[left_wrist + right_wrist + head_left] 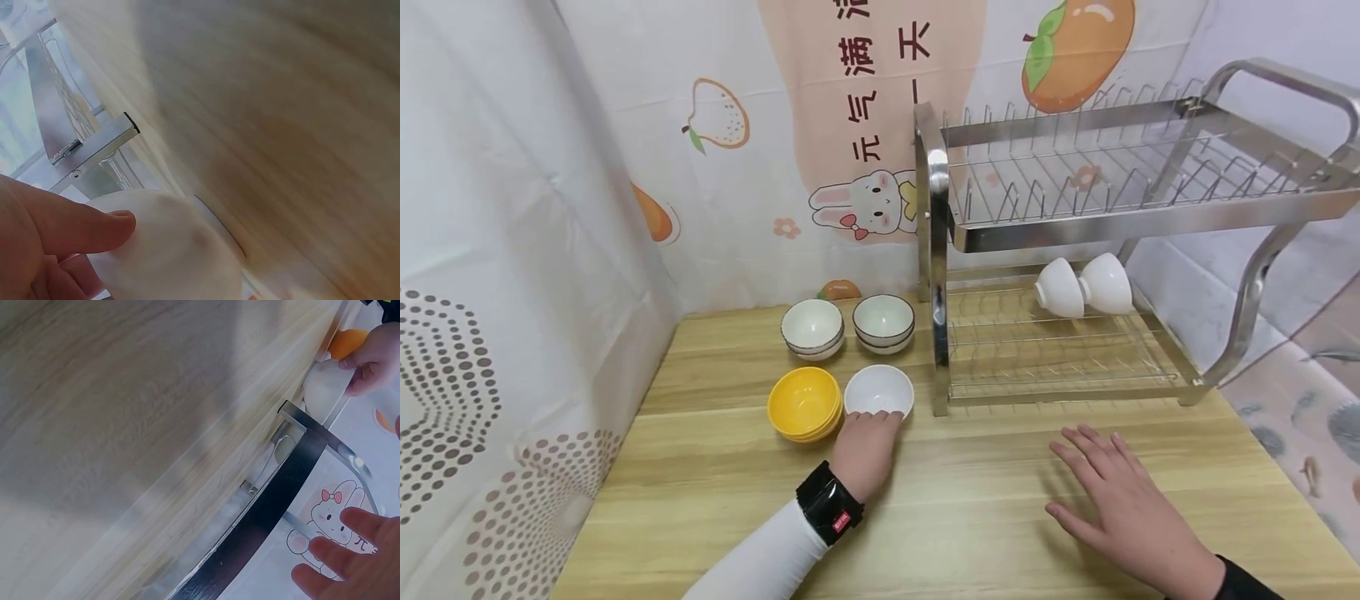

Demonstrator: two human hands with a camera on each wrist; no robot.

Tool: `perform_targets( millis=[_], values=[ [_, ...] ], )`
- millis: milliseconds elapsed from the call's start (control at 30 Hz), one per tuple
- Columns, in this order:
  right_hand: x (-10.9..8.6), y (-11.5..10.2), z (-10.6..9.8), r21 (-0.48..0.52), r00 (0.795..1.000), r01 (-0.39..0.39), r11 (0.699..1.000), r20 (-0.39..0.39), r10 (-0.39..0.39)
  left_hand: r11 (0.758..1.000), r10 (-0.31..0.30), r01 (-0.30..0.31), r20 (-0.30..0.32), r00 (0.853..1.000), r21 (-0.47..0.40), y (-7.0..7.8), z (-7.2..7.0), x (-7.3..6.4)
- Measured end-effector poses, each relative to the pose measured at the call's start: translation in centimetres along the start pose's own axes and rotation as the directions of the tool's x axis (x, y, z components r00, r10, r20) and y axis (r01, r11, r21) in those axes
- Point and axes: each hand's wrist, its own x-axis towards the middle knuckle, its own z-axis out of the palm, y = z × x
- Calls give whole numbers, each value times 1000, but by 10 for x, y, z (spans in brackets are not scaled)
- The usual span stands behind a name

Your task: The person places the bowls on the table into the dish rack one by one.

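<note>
A plain white bowl (878, 383) stands at the middle of the wooden table, and my left hand (867, 454) grips its near rim. The left wrist view shows the thumb pressed on the outside of this bowl (172, 247), with the other fingers partly hidden behind it. Whether its base touches the table I cannot tell. Just left of it is a stack of yellow bowls (805, 402). My right hand (1120, 508) hovers over the table in front of the rack, fingers spread, holding nothing.
Behind the white bowl are two stacks of dark-rimmed bowls, the left stack (812, 325) and the right stack (883, 321). A two-tier metal dish rack (938, 275) stands at the right. Two white bowls (1105, 283) lie on their sides on its lower tier. A printed curtain (737, 208) hangs behind.
</note>
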Motion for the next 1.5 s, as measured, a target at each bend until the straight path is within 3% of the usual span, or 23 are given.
perform_targets(
  millis=[133,400,600,733,833,1000,1100,1233,1300,1400,1500],
  values=[
    [0,-1,0,2,1000,-4,1000,-6,4,1000,-1,1,4,1000,1,-1,0,-2],
    [3,-2,-3,4,1000,-2,1000,6,2,999,36,-34,-60,998,31,3,-4,-17],
    [6,-7,-3,22,1000,31,999,-2,-31,993,115,-115,-80,990,5,8,-13,-33],
    [10,-14,-3,43,995,101,994,-28,-100,977,214,-214,-67,974,12,12,-22,-45],
    [14,-21,-4,68,986,166,984,-46,-163,949,315,-314,-52,948,17,17,-32,-52],
    [20,-38,-9,97,960,280,955,-55,-276,883,469,-469,-47,882,10,28,-45,-58],
    [22,-47,-13,109,930,367,924,-47,-364,830,557,-557,-36,829,33,37,-48,-60],
    [22,-53,-12,146,869,495,856,-72,-490,748,663,-660,-18,749,74,51,-50,-63],
    [21,-54,-11,162,841,540,826,-76,-535,717,695,-692,-18,719,81,55,-52,-65],
    [19,-55,-10,190,819,570,799,-47,-572,690,722,-719,-20,691,82,60,-54,-67],
    [15,-56,-10,214,826,549,808,14,-564,673,738,-735,-23,674,78,63,-56,-68]
  ],
)
